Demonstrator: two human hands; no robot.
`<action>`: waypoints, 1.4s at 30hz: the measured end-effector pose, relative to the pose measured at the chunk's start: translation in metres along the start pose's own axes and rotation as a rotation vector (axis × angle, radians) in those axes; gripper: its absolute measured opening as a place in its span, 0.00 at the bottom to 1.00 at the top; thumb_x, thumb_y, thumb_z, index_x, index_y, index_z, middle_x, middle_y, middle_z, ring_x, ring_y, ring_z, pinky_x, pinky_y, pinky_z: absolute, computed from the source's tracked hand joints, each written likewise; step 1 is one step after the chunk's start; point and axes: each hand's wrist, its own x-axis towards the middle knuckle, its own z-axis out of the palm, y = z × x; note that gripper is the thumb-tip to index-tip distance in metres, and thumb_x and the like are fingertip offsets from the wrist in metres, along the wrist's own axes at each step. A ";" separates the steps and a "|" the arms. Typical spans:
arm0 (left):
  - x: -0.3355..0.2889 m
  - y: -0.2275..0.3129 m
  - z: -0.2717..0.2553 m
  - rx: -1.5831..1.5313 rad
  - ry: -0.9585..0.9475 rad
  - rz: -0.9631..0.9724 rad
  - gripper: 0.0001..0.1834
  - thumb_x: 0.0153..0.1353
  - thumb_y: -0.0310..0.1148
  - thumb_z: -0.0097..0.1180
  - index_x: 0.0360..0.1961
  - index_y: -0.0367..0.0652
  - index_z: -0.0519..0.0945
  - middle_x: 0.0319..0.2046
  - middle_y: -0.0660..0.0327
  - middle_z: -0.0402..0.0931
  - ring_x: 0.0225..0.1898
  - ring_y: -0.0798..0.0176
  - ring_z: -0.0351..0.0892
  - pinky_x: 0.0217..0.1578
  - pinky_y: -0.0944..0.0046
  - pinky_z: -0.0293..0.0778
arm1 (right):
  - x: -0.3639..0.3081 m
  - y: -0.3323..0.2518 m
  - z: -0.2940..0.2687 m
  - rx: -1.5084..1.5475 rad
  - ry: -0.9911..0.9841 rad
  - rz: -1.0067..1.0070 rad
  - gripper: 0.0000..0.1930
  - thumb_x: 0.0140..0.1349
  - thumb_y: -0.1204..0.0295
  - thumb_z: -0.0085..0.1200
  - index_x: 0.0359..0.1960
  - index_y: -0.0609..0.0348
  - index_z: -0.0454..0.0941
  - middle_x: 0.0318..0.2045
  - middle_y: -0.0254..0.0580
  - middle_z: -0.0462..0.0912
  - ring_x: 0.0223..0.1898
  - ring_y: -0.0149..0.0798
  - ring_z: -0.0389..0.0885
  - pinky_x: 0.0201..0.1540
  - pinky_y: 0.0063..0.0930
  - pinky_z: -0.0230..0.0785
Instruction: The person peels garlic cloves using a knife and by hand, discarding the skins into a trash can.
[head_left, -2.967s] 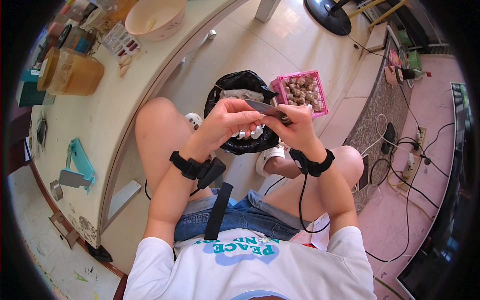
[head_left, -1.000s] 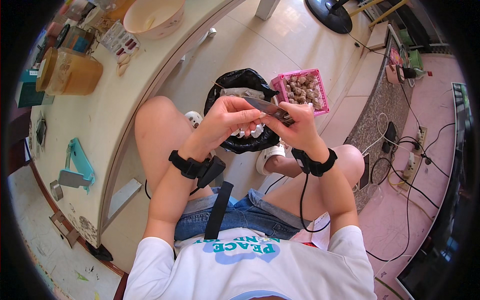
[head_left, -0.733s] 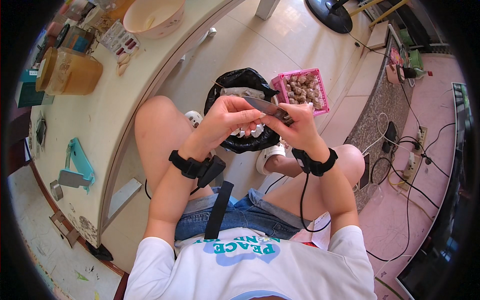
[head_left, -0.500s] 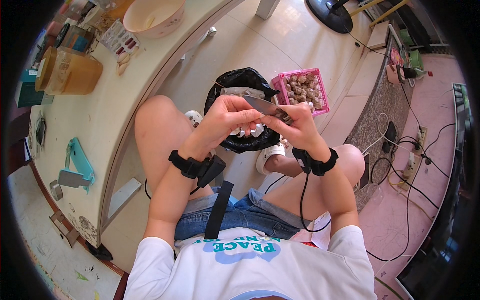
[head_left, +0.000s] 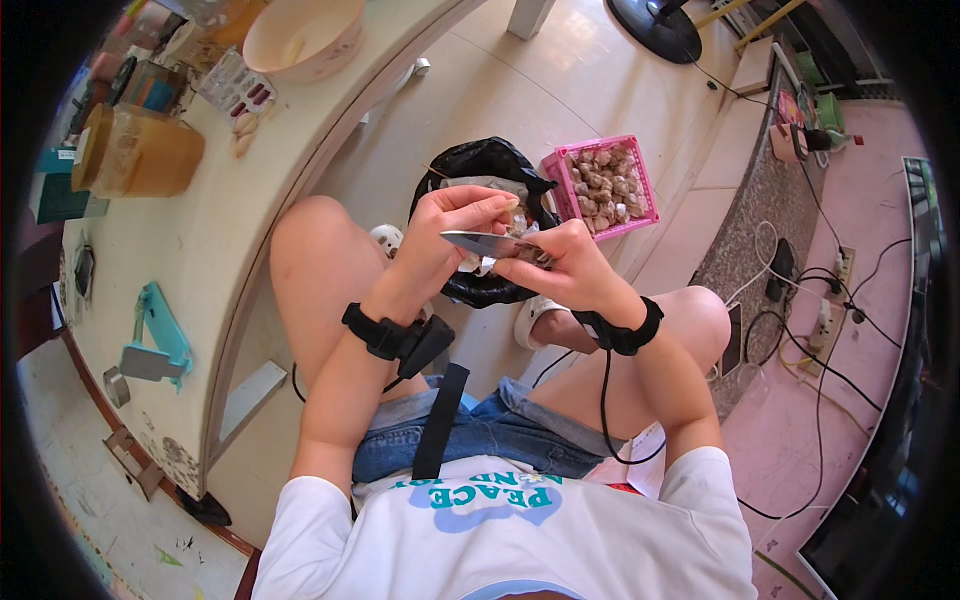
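Note:
Between the thumb and fingers of my left hand [head_left: 452,222] a small pale garlic clove [head_left: 513,203] is pinched. My right hand [head_left: 580,262] is closed round a knife [head_left: 480,243], its blade pointing left just below the clove. Both hands are over a black plastic bag [head_left: 482,155] on the floor, with whitish scraps in it that my hands partly hide. To the right of the bag stands a pink basket [head_left: 563,188] with many garlic bulbs [head_left: 608,185] in it.
On the table [head_left: 240,170] at left are a bowl [head_left: 305,45], a jar of amber contents [head_left: 150,150], a pill blister pack [head_left: 235,90], a few cloves [head_left: 244,130] and a teal phone stand [head_left: 160,335]. Cables [head_left: 820,290] lie at right. A black round base [head_left: 655,30] stands farther off.
The knife has come down and left, away from my left fingers, and its blade now lies below them. My left fingers have tilted up, bringing the clove into sight.

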 end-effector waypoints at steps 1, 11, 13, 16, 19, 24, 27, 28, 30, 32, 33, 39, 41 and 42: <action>0.001 0.000 -0.001 -0.028 0.009 0.008 0.10 0.58 0.28 0.54 0.39 0.33 0.78 0.27 0.60 0.78 0.25 0.73 0.74 0.27 0.75 0.72 | 0.001 -0.001 0.001 0.051 0.054 -0.022 0.08 0.51 0.72 0.59 0.30 0.65 0.80 0.11 0.44 0.70 0.13 0.25 0.64 0.17 0.21 0.61; -0.001 -0.001 -0.004 -0.213 -0.201 -0.128 0.06 0.61 0.28 0.51 0.35 0.37 0.77 0.27 0.62 0.76 0.27 0.72 0.74 0.27 0.74 0.70 | 0.001 0.000 -0.018 -0.024 0.261 -0.051 0.07 0.48 0.75 0.58 0.28 0.65 0.77 0.13 0.42 0.70 0.13 0.26 0.67 0.18 0.21 0.62; 0.000 -0.003 -0.004 -0.217 -0.227 -0.133 0.05 0.61 0.28 0.51 0.35 0.38 0.76 0.28 0.62 0.76 0.27 0.72 0.74 0.27 0.74 0.69 | 0.002 -0.002 -0.017 -0.028 0.255 -0.084 0.08 0.48 0.75 0.58 0.29 0.65 0.77 0.13 0.42 0.72 0.14 0.26 0.69 0.18 0.21 0.62; -0.001 -0.004 -0.003 -0.229 -0.266 -0.157 0.07 0.61 0.29 0.51 0.37 0.36 0.75 0.28 0.61 0.77 0.27 0.72 0.75 0.26 0.76 0.71 | 0.003 -0.005 -0.015 0.049 0.288 -0.050 0.08 0.50 0.73 0.60 0.30 0.64 0.78 0.15 0.43 0.75 0.15 0.27 0.73 0.19 0.20 0.64; -0.002 -0.007 0.002 -0.142 -0.207 -0.099 0.08 0.61 0.29 0.50 0.40 0.36 0.75 0.28 0.61 0.77 0.28 0.71 0.75 0.28 0.73 0.71 | 0.003 -0.002 -0.016 0.003 0.300 -0.053 0.08 0.51 0.72 0.61 0.31 0.63 0.79 0.16 0.42 0.77 0.16 0.28 0.76 0.20 0.20 0.65; -0.003 -0.005 0.003 -0.010 -0.197 0.021 0.06 0.60 0.27 0.52 0.37 0.36 0.77 0.28 0.62 0.77 0.29 0.70 0.76 0.29 0.71 0.72 | 0.004 -0.002 -0.016 -0.003 0.304 -0.030 0.08 0.51 0.72 0.60 0.32 0.63 0.80 0.17 0.44 0.78 0.16 0.28 0.76 0.20 0.20 0.66; -0.004 -0.006 0.005 0.116 -0.137 0.089 0.07 0.59 0.27 0.54 0.37 0.35 0.78 0.28 0.61 0.78 0.29 0.70 0.76 0.31 0.71 0.72 | 0.004 0.000 -0.015 -0.035 0.308 0.035 0.09 0.51 0.71 0.60 0.33 0.62 0.80 0.17 0.44 0.78 0.16 0.28 0.75 0.21 0.20 0.66; -0.004 -0.006 0.006 0.180 -0.099 0.119 0.08 0.59 0.27 0.54 0.38 0.35 0.78 0.29 0.60 0.78 0.29 0.70 0.76 0.32 0.71 0.72 | 0.004 0.001 -0.015 -0.035 0.310 0.035 0.09 0.51 0.71 0.60 0.33 0.62 0.80 0.17 0.44 0.78 0.16 0.28 0.75 0.21 0.20 0.66; -0.004 -0.007 0.004 0.198 -0.079 0.131 0.08 0.59 0.27 0.55 0.38 0.34 0.78 0.29 0.60 0.78 0.29 0.70 0.76 0.32 0.71 0.72 | 0.005 0.004 -0.013 -0.046 0.328 0.030 0.10 0.52 0.70 0.60 0.35 0.61 0.81 0.17 0.43 0.79 0.16 0.26 0.74 0.21 0.19 0.66; -0.004 -0.007 0.003 0.215 -0.058 0.142 0.08 0.58 0.26 0.55 0.38 0.34 0.78 0.29 0.60 0.78 0.29 0.70 0.75 0.33 0.72 0.72 | 0.005 0.000 -0.014 -0.026 0.317 0.046 0.10 0.52 0.70 0.60 0.34 0.61 0.81 0.17 0.43 0.78 0.17 0.25 0.73 0.21 0.19 0.66; -0.004 -0.005 0.003 0.207 -0.049 0.150 0.08 0.59 0.26 0.55 0.38 0.33 0.78 0.30 0.60 0.78 0.29 0.71 0.75 0.32 0.72 0.72 | 0.004 -0.002 -0.015 -0.007 0.306 0.063 0.10 0.51 0.69 0.60 0.34 0.61 0.81 0.17 0.43 0.78 0.17 0.23 0.72 0.22 0.19 0.66; -0.004 -0.005 0.006 0.198 -0.034 0.168 0.09 0.60 0.29 0.55 0.37 0.33 0.79 0.30 0.60 0.78 0.29 0.72 0.73 0.31 0.74 0.70 | 0.003 0.005 -0.017 0.109 0.308 0.132 0.11 0.50 0.69 0.61 0.34 0.62 0.81 0.16 0.44 0.77 0.16 0.23 0.70 0.22 0.20 0.66; -0.004 -0.005 0.006 0.210 -0.032 0.180 0.09 0.60 0.29 0.55 0.37 0.33 0.79 0.30 0.60 0.78 0.29 0.72 0.73 0.31 0.74 0.70 | 0.003 0.003 -0.017 0.035 0.307 0.108 0.11 0.50 0.70 0.60 0.34 0.62 0.80 0.16 0.45 0.77 0.16 0.24 0.70 0.22 0.21 0.66; -0.004 -0.005 0.006 0.227 -0.042 0.187 0.10 0.60 0.30 0.55 0.38 0.33 0.79 0.30 0.61 0.78 0.28 0.72 0.73 0.30 0.74 0.69 | 0.004 0.002 -0.017 -0.039 0.301 0.083 0.11 0.50 0.70 0.60 0.34 0.62 0.80 0.17 0.45 0.77 0.16 0.25 0.70 0.22 0.21 0.66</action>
